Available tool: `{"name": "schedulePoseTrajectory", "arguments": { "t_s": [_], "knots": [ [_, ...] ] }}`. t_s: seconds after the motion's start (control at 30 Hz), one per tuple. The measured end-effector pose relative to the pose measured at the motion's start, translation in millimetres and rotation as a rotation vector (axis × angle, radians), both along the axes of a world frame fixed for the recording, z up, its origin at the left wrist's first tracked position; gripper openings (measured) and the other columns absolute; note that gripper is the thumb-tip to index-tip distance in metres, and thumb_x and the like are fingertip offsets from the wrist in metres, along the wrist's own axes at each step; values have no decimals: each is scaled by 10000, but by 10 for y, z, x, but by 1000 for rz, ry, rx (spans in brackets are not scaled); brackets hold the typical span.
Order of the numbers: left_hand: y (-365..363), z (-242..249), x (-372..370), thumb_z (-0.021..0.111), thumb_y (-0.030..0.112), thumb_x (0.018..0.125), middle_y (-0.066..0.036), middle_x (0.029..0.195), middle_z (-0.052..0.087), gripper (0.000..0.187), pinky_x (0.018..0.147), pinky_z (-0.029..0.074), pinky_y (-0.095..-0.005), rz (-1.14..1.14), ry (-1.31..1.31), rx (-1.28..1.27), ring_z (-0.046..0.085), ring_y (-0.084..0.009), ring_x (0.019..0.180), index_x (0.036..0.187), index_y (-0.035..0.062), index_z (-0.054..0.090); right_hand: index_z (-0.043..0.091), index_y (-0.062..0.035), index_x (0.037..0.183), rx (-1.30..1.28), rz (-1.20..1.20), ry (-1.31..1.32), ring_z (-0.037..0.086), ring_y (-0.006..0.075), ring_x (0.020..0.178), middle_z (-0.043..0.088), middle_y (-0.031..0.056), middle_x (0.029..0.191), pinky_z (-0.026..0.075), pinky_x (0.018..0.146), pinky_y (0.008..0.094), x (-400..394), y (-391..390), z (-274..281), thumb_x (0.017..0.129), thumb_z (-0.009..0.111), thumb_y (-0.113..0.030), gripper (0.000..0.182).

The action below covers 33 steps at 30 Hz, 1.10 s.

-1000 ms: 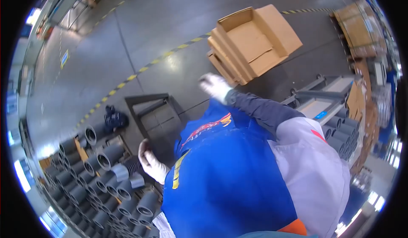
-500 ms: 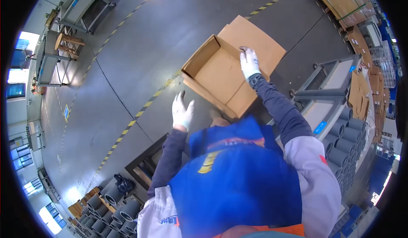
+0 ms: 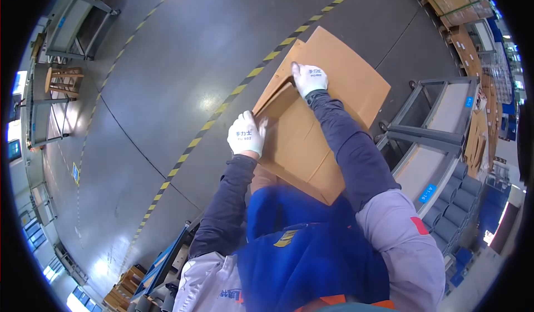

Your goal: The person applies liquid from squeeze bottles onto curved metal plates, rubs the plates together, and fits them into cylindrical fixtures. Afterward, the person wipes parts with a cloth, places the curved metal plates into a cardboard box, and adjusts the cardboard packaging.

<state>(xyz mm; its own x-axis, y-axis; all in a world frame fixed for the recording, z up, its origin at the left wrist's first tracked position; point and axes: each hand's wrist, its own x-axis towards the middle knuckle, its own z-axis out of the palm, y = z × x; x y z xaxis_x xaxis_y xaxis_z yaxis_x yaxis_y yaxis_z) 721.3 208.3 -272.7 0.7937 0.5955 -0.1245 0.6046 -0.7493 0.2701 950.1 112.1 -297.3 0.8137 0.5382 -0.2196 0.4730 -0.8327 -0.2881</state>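
An open cardboard box [image 3: 303, 150] sits in front of my body, its inside facing up. One large flap [image 3: 350, 72] spreads out on its far right side. My left hand [image 3: 247, 134], in a white glove, grips the box at its left corner, with its fingertips partly hidden behind the cardboard. My right hand [image 3: 310, 79], gloved the same way, is closed on the upper edge of the far wall, near the base of the large flap. Between the two hands, a narrow flap [image 3: 278, 97] leans inward over the box.
Grey metal carts [image 3: 428, 111] stand close on the right, beside stacked grey cylinders [image 3: 453, 206]. A yellow-black floor stripe [image 3: 222, 107] runs diagonally past the box. A wooden stool [image 3: 64, 81] and workbenches are far left. A blue-edged frame [image 3: 161, 262] is at lower left.
My left hand has gone from open and apart to gripping the box's left corner. My right hand has shifted left along the box to its far edge, and the far-left wall now leans inward.
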Motion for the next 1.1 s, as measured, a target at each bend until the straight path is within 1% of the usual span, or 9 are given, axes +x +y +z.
{"name": "schedulePoseTrajectory", "arguments": {
  "t_s": [0.1,0.17,0.33,0.47,0.57,0.67,0.83,0.97,1.1],
  "knots": [
    [50,-42,-14,560,423,949,-143,952,655,361,747,526,-421,-53,-39,-32,662,-321,862,1053,78,591,689,-45,1003,44,27,-66,667,366,928,708,170,955,505,840,475,134,-23,-279,1009,290,-442,563],
    [65,-91,-32,548,410,957,-144,949,657,348,746,525,-421,-14,-32,-67,661,-323,859,1051,78,591,698,-46,942,-161,-173,4,670,359,876,712,146,879,503,825,459,273,133,-420,1003,357,-413,505],
    [210,-118,38,504,358,986,-159,901,664,292,712,529,-437,56,-32,-109,664,-347,800,1009,73,566,683,-117,962,38,72,-425,643,286,910,690,80,884,471,836,432,331,131,-641,961,516,-316,261],
    [413,-142,128,501,357,987,-181,856,669,289,680,535,-459,89,78,-141,669,-365,770,960,71,531,650,-131,1016,416,91,-613,579,280,1057,649,55,1070,448,852,458,330,75,-697,888,599,-235,172],
    [428,-173,78,502,365,982,-182,863,674,294,697,534,-468,45,55,-181,671,-372,793,974,73,539,653,-110,1013,703,188,-574,562,320,1079,640,88,1076,426,898,485,-189,65,-90,880,607,-219,177],
    [453,-131,77,502,368,978,-185,872,676,295,713,536,-474,13,13,-223,671,-379,801,993,76,546,613,-47,1119,455,255,-34,497,393,1180,574,186,1205,371,999,527,-1373,-157,183,840,655,-311,386],
    [414,-65,115,510,368,971,-178,904,679,303,730,549,-452,-40,80,-233,683,-347,823,997,70,555,523,-9,1331,81,461,246,315,460,1389,426,242,1416,245,1115,543,-2412,-441,-111,831,617,-491,700],
    [589,-115,197,497,404,974,-186,923,687,354,765,544,-447,-40,105,-320,683,-346,871,992,61,585,505,-35,1383,282,501,169,254,432,1440,386,231,1483,79,1153,540,-2590,-436,-325,898,459,-592,740],
    [1027,-355,350,466,511,972,-191,1028,696,505,868,507,-456,-57,200,-454,661,-360,986,1082,43,619,435,-60,1452,175,655,105,207,405,1466,332,192,1551,91,1139,586,-2649,-436,-371,868,449,-657,835]
  ]
}}
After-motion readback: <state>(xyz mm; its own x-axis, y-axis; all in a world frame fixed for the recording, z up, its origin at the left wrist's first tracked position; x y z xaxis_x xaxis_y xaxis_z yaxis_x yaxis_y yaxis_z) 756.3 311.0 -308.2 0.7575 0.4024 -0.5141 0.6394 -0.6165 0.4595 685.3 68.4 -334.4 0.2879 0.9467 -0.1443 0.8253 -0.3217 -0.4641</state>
